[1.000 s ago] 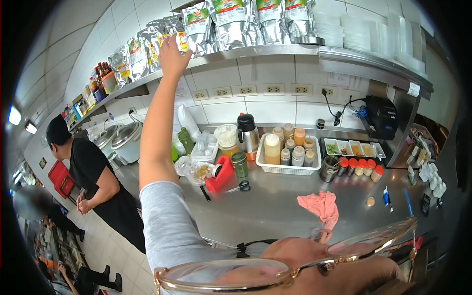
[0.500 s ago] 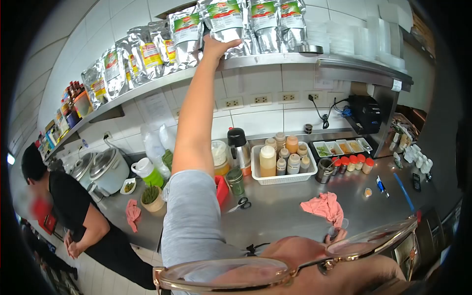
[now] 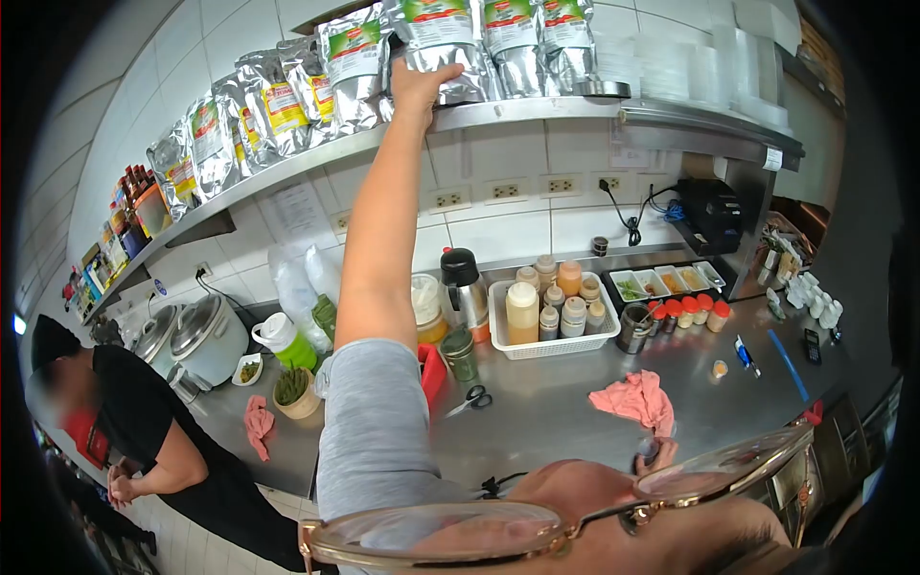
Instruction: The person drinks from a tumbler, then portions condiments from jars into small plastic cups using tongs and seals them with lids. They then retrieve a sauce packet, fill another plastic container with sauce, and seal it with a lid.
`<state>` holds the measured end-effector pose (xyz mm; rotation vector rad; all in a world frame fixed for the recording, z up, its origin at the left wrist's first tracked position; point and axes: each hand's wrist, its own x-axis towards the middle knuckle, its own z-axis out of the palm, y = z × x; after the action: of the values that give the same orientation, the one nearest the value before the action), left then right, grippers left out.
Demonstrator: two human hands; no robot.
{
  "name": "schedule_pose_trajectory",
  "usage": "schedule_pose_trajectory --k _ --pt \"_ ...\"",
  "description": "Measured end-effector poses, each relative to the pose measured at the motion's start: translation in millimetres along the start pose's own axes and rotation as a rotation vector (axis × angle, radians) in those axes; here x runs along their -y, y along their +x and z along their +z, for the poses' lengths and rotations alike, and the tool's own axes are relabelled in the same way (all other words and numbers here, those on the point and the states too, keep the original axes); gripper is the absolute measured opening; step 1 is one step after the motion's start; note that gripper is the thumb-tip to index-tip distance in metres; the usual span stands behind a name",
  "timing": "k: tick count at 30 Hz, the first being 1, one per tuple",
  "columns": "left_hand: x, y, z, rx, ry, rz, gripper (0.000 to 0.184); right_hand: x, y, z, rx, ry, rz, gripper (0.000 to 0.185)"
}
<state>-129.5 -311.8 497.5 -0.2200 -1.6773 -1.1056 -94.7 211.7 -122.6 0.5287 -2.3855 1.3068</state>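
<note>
My left hand is raised to the wall shelf. Its thumb lies across the front of a silver pouch with a green and white label, while the fingers pass behind the pouch's left edge, out of sight. Low on the right, my right hand is partly hidden by the glasses and holds a small clear cup above the steel counter. Beside that cup lies a crumpled pink cloth.
More silver pouches line the shelf. On the counter are a white basket of squeeze bottles, a thermos, scissors and red-lidded jars. A person in black stands at the left.
The view has shifted slightly, and my left hand stays at the same pouch. The clear cup in my right hand sits a little differently. The person at the left has shifted slightly.
</note>
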Motion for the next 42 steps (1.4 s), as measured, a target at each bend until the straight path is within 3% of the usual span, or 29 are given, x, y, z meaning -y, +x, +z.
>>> schedule_pose_trajectory --k 4,6,7,8,9,10,11,12,13,14,16,17,18,21,23,25,27,29,30,32,35,42 --pt "3 1 8 -0.425 -0.295 -0.001 0.101 23 -7 19 0.053 0.101 -0.016 0.055" --pt "-15 -14 2 -0.344 -0.437 0.058 0.098 27 -12 35 0.117 0.159 0.074 0.057" --pt "-27 -24 -2 -0.296 -0.496 0.071 0.096 25 -13 43 0.119 0.151 0.012 0.058" --pt "-32 -32 -10 -0.235 -0.530 0.054 0.090 29 -11 47 0.140 0.159 -0.013 0.056" --pt "-35 -39 -14 -0.134 -0.623 0.098 0.052 32 -7 50 0.162 0.164 -0.032 0.055" --pt "-51 -63 -17 -0.096 -0.721 -0.106 0.026 36 -3 53 0.169 0.124 -0.077 0.054" --pt "-36 -71 -30 -0.120 -0.713 -0.127 0.024 39 1 56 0.182 0.079 -0.112 0.052" --pt "-44 -102 -36 0.052 -0.750 -0.165 0.024 38 6 60 0.188 0.121 -0.112 0.052" --pt "-47 -132 -34 -0.017 -0.746 -0.209 0.024 36 8 66 0.239 0.149 -0.048 0.052" --pt "-41 -158 -37 -0.052 -0.729 -0.277 0.028 33 13 72 0.185 0.116 -0.172 0.051" --pt "-25 -226 -44 -0.056 -0.661 -0.391 0.037 30 16 77 0.192 0.098 -0.192 0.052" --pt "5 -261 -61 -0.028 -0.759 -0.471 0.039 28 15 79 0.217 0.130 -0.136 0.054" --pt "14 -301 -61 0.202 -0.793 -0.419 0.044 30 13 77 0.212 0.134 -0.128 0.055" --pt "11 -406 -28 0.187 -0.582 -0.702 0.082 28 12 69 0.222 0.188 -0.077 0.059" --pt "17 -463 -7 0.111 -0.557 -0.882 0.068 32 9 56 0.159 0.142 -0.055 0.059" --pt "23 -502 7 0.191 -0.545 -1.058 0.066 52 -2 43 0.089 0.097 -0.050 0.060" --pt "26 -529 21 0.270 -0.482 -1.131 0.063 77 -6 34 0.068 0.337 -0.020 0.055" --pt "36 -553 26 0.413 -0.405 -1.180 0.060 110 -11 42 0.370 0.962 0.312 0.049" --pt "40 -561 31 0.480 -0.366 -1.175 0.059 123 -10 50 0.354 0.964 0.334 0.049" --pt "36 -563 42 0.595 -0.308 -1.237 0.061 143 -8 64 0.475 1.546 0.590 0.048" --pt "42 -567 55 0.784 -0.265 -1.289 0.071 149 2 66 0.518 1.715 0.811 0.049" --pt "47 -548 55 0.920 0.008 -1.218 0.069 135 -7 90 0.473 1.850 0.979 0.049"
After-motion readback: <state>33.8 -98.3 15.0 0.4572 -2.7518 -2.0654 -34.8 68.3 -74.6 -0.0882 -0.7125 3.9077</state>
